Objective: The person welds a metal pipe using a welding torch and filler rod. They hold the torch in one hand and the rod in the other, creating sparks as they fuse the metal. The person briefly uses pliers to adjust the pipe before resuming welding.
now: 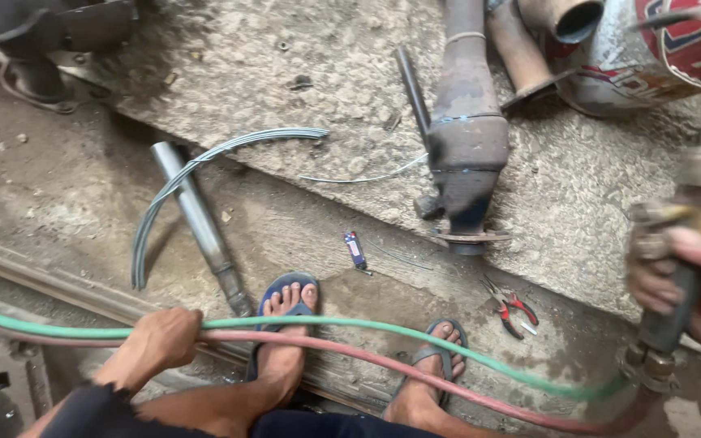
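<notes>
Our left hand (160,341) has its fingers (178,326) wrapped shut around a green hose (383,328) and a red hose (415,375), gripping both together where they run side by side. From those fingers the two hoses stretch away to the right, crossing over our feet in blue sandals (285,294), and end at the brass fittings at the base of a torch handle (668,316). Our right hand (691,284) holds that handle, fingers (651,280) closed tight around its dark grip; this part is blurred, so finer detail cannot be told.

Beyond the left fingers, on the concrete floor (285,73), lie a grey metal pipe (200,219) and a curved bundle of wire (196,166), the bundle crossing over the pipe. Farther off, between the two hands, a small blue lighter (355,250) lies on the floor. Near the right fingers, just to their left, are red-handled pliers (513,308). Beyond those stands a rusty exhaust part (468,138) on the raised slab, with a dark rod (412,89) beside it.
</notes>
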